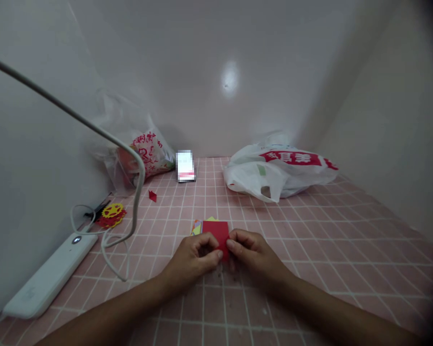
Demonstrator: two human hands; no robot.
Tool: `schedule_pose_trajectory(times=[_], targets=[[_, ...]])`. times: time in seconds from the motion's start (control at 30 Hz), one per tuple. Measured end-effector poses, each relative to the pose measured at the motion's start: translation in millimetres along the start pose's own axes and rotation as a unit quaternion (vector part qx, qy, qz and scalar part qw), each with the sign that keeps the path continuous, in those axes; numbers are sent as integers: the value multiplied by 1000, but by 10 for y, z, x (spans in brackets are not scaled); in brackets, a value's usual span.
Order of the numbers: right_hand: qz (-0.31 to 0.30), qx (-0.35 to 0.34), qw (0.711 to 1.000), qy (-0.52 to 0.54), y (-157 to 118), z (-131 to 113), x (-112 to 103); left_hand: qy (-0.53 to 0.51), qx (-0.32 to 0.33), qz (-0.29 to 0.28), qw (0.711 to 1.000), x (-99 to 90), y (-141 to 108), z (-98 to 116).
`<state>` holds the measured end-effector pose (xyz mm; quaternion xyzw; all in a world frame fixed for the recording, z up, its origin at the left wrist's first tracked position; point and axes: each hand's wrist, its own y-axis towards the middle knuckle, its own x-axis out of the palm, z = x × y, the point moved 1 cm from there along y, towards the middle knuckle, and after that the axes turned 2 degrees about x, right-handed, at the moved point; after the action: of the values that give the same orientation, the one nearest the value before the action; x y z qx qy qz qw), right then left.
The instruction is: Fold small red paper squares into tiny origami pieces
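Observation:
A square sheet of red paper (216, 230) is held up between my two hands, over the middle of the table. My left hand (197, 257) pinches it along the left and lower part, thumb and index finger closed. At its right edge, my right hand (254, 250) grips it between thumb and fingertips. Behind the red sheet lie several coloured papers (197, 227), yellow and multicoloured, mostly covered by it.
A white power strip (54, 274) and its cable (142, 187) occupy the left side. Near them lie yellow and red paper cut-outs (112, 214) and a folded red piece (152, 195). Farther back are a phone (185, 166), a clear plastic bag (130, 149) and a white plastic bag (281, 168).

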<state>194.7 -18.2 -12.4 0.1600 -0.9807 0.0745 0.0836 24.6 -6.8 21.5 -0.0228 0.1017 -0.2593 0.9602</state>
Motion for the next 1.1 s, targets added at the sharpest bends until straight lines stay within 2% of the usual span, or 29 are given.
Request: schedule_pose_trajectory(times=[0.13,0.3,0.53,0.73,0.9,1.1], targets=[[-16,-17,999,25,19,14,-13,16,6,5,1000,-8,12,-11],[-20,-4,999,29,22,8,-13,-64,-40,18,997,0,22,-49],[-21,-21,999,30,32,-58,3,-83,-24,2,996,-29,51,-50],[-23,-4,999,27,30,-18,8,-117,-7,69,991,-18,52,-67],[-27,-21,999,22,20,-21,18,-82,49,74,993,-40,56,-114],[-8,-34,999,-15,-5,-6,17,-39,43,76,995,-54,60,-93]])
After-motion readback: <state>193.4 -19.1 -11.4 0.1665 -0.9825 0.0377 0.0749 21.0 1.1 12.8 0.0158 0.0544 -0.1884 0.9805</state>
